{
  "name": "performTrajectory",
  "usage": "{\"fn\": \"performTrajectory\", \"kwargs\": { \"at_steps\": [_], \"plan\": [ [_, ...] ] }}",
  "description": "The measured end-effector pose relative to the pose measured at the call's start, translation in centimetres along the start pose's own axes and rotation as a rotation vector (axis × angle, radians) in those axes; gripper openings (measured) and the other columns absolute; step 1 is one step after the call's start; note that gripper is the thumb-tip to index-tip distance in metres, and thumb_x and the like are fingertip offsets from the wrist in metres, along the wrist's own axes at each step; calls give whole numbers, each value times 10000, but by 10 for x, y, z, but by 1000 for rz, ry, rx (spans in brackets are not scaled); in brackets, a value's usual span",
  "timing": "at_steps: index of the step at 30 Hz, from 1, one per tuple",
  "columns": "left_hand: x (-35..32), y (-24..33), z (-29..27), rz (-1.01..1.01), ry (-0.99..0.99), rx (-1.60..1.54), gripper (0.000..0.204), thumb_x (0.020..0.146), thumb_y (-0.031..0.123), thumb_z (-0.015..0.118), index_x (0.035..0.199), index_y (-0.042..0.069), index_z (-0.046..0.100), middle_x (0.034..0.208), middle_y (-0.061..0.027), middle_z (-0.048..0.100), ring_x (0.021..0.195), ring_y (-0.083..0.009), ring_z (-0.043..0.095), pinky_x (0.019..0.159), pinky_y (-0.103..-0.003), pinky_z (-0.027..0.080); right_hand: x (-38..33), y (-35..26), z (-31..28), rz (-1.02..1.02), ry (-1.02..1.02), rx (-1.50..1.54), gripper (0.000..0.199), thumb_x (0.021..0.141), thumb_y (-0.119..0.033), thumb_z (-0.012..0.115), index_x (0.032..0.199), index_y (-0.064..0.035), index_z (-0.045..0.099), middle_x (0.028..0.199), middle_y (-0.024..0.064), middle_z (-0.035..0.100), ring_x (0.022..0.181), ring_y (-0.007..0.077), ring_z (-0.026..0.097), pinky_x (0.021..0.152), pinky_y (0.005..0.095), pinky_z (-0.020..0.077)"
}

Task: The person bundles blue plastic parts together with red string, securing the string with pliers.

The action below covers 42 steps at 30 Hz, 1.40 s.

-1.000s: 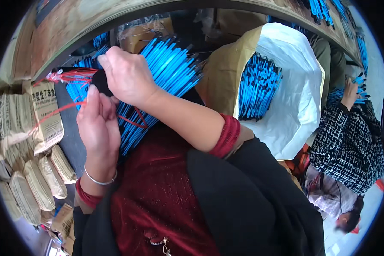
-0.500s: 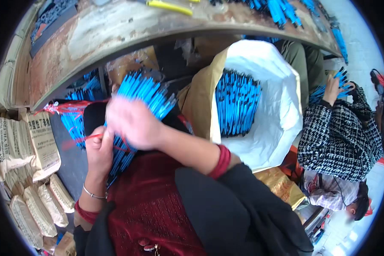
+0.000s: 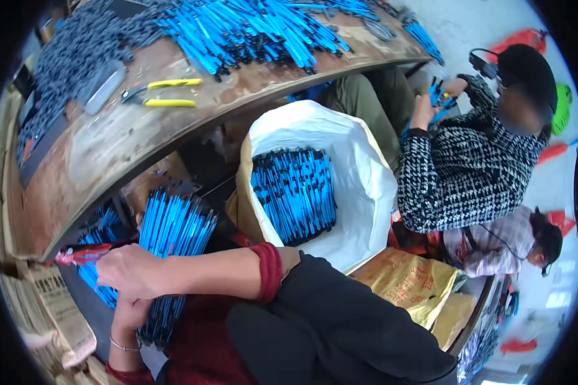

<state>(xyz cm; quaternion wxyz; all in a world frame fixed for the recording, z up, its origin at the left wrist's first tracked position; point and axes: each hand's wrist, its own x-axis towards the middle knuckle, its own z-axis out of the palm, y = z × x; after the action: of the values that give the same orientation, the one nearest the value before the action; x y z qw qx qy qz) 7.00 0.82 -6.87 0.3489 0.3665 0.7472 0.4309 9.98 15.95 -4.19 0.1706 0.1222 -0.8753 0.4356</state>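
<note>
Hands (image 3: 131, 273) clasp blue pen bundle (image 3: 170, 234) in lap.

A tall white sack (image 3: 366, 186) with a tan outer layer stands open under the surface, holding blue sticks. Just right of it lies a yellow printed bag (image 3: 408, 282). Tan printed paper packets (image 3: 54, 308) stack at far left.

Above: the counter (image 3: 141, 138) edge hangs close over the hands.
Right: a white sack (image 3: 359, 186) of blue pens stands near.
Left: paper bundles (image 3: 58, 314) crowd in.
Lap: little room.
</note>
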Motion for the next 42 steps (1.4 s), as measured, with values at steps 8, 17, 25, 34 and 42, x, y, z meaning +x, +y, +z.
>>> {"fn": "performTrajectory", "kwargs": {
  "at_steps": [8,17,25,34,42],
  "plan": [
    [23,-15,-16,185,-131,-237,138,775,114,647,748,-6,584,823,-111,647,738,-180,583,722,-309,453,-74,33,-36,242,-282,166,249,811,-210,519,686,-19,619,657,167,609,630,352,596,592,434,468],
    [38,23,-21,11,-294,-460,235,722,49,690,589,35,496,693,-71,606,661,-170,545,636,-305,440,-95,11,-20,40,-184,155,238,808,-214,542,631,-56,563,631,176,576,601,332,578,513,420,441],
    [29,34,-14,173,-160,-92,234,671,-53,695,606,27,485,669,-69,593,654,-194,572,693,-317,485,-60,31,-35,-75,-269,121,152,783,-209,602,735,-75,551,730,118,558,750,291,567,645,389,443],
    [47,48,-24,1099,-113,870,244,632,-7,686,634,27,444,814,-120,580,779,-286,569,743,-425,494,-52,64,-21,-135,-118,65,213,722,-198,659,895,-76,649,1021,77,603,985,262,512,885,398,370],
    [39,19,-20,1110,188,936,215,641,36,680,698,31,473,813,-102,547,765,-268,539,699,-433,435,-52,62,-26,-172,-144,19,160,700,-158,631,839,-82,653,1052,59,597,1005,248,515,880,377,379]
  ]
}}
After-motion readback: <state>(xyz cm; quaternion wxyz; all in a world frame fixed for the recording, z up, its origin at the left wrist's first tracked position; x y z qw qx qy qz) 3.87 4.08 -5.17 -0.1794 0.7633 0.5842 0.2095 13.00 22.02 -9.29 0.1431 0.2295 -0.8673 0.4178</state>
